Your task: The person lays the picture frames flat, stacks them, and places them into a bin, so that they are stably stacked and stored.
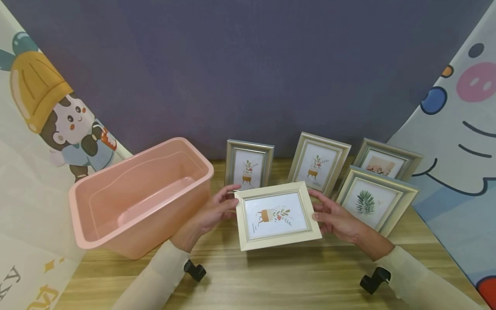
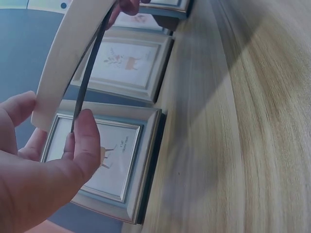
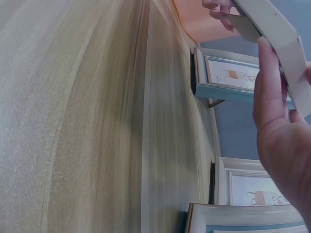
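Note:
A cream picture frame (image 1: 277, 215) with a potted-plant print is held sideways above the table, its front tilted up. My left hand (image 1: 212, 211) grips its left edge, thumb on the front border. On the opposite edge my right hand (image 1: 337, 217) pinches it the same way. In the left wrist view the held frame (image 2: 73, 53) shows edge-on between the left thumb and fingers (image 2: 85, 145). The right wrist view shows its side (image 3: 279, 39) with the right hand (image 3: 282, 141) around it. Behind it stand two upright frames, a smaller one (image 1: 230, 165) and a larger one (image 1: 296, 157).
A pink plastic bin (image 1: 141, 232) stands at the left. Toward the right, a frame with a green leaf print (image 1: 366, 202) overlaps one with a pinkish picture (image 1: 381, 165). The wooden table (image 1: 294, 280) meets a dark wall (image 1: 248, 77) at the back.

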A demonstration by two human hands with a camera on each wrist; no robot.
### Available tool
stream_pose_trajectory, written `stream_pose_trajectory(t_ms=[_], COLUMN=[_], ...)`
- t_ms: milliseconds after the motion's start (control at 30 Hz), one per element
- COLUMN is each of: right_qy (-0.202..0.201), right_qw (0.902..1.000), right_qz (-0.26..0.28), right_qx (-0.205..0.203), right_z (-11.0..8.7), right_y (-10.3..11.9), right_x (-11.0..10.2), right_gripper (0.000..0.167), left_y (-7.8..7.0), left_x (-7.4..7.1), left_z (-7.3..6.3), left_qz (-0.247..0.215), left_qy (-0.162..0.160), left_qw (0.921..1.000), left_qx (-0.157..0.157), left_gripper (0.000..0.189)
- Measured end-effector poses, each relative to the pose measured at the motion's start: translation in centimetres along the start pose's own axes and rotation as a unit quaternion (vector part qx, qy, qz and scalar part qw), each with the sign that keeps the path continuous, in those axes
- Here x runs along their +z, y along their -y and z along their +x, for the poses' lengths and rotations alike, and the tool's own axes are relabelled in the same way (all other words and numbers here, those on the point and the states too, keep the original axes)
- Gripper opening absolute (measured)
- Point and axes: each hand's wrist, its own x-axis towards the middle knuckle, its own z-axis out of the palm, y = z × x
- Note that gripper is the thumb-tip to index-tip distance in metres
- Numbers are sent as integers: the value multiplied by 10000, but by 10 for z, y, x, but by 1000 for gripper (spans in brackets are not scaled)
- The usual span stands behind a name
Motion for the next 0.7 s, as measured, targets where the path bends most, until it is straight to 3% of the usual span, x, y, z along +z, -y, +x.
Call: stream_pose_trajectory(t_ms=[400,700], right_qy=[-208,-88], right_qw=[9992,9993], right_qz=[-302,-295], right_qx=[181,210], right_z=[2,2], right_y=[-4,-5], right_x=[2,3], right_gripper=[78,85], left_y=[0,2], left_x=[0,-2], left_z=[-1,-3], left_qz=[116,132], left_qy=[-280,-244], left_qw=[9995,9996], left_qx=[-65,-34], left_gripper=[58,51])
